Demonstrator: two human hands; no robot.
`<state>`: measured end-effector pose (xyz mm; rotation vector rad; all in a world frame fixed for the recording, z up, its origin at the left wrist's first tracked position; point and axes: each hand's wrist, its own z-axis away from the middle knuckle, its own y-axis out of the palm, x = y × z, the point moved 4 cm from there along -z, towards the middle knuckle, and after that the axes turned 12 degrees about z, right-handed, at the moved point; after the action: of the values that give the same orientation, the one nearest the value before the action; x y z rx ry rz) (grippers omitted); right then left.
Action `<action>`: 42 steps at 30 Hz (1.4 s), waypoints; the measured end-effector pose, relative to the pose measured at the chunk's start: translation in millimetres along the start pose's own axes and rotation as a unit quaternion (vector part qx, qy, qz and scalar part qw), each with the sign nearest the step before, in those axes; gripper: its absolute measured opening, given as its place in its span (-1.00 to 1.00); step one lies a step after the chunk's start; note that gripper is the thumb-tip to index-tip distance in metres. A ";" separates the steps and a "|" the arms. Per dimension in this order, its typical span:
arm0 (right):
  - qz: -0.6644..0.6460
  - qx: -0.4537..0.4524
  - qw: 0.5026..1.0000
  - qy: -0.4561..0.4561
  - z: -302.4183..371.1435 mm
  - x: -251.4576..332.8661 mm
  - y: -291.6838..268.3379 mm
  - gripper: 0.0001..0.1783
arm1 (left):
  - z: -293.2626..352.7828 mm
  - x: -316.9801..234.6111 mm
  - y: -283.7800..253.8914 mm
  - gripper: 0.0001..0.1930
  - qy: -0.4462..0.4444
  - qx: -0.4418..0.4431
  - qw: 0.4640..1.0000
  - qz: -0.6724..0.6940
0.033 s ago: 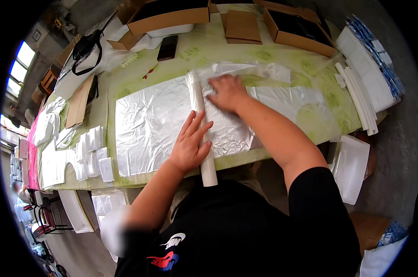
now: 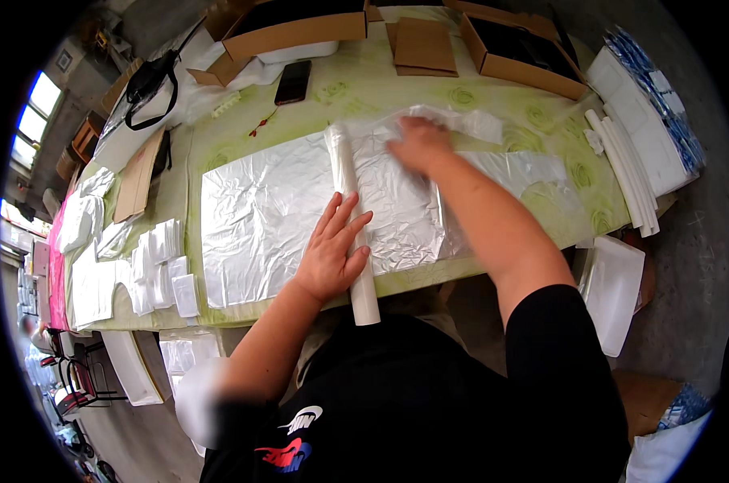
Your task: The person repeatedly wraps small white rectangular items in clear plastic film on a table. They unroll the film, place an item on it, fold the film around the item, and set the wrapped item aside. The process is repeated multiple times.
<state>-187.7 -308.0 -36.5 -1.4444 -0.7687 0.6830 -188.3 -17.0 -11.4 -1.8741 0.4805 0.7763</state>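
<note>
Sheet: clear plastic sheet (image 2: 260, 217) lies flat on the green table (image 2: 541, 121), crinkled; I judge it light, limp and slippery.
Left hand: my left hand (image 2: 332, 253) is spread wide, palm pressing the white roll (image 2: 352, 217).
Roll: looks stiff and light; best gripped mid-length.
Right hand: my right hand (image 2: 419, 143) lies open, flattening the sheet.
</note>
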 end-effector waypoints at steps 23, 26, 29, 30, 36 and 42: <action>-0.015 -0.007 1.000 0.001 61.6 12.5 -9.2 -0.29 | 3.8 3.1 -1.3 -0.50 0.002 -0.046 0.999 0.014; -0.091 -0.128 0.978 -0.138 69.6 34.4 -20.0 -0.30 | 3.3 6.1 -1.5 -0.42 -0.001 -0.072 0.995 0.064; -0.210 -0.210 0.899 -0.322 127.0 89.5 -54.4 -0.41 | 17.8 9.7 -8.4 -0.40 0.045 -0.210 0.970 0.113; -0.254 -0.167 0.885 -0.353 140.5 98.5 -47.4 -0.46 | 23.4 14.2 -8.2 -0.41 0.078 -0.256 0.954 0.132; -0.237 -0.169 0.868 -0.402 185.0 150.1 -44.0 -0.75 | 26.8 -2.2 -53.7 -0.59 0.182 -0.164 0.952 0.185; -0.337 -0.169 0.838 -0.393 201.6 159.7 -39.8 -0.73 | 14.9 49.6 -60.3 -0.55 0.023 0.029 0.965 0.261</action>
<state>-256.0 -60.6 6.3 -1.0298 -2.0155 0.5804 -119.2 22.2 -10.8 -1.7288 1.0402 1.0477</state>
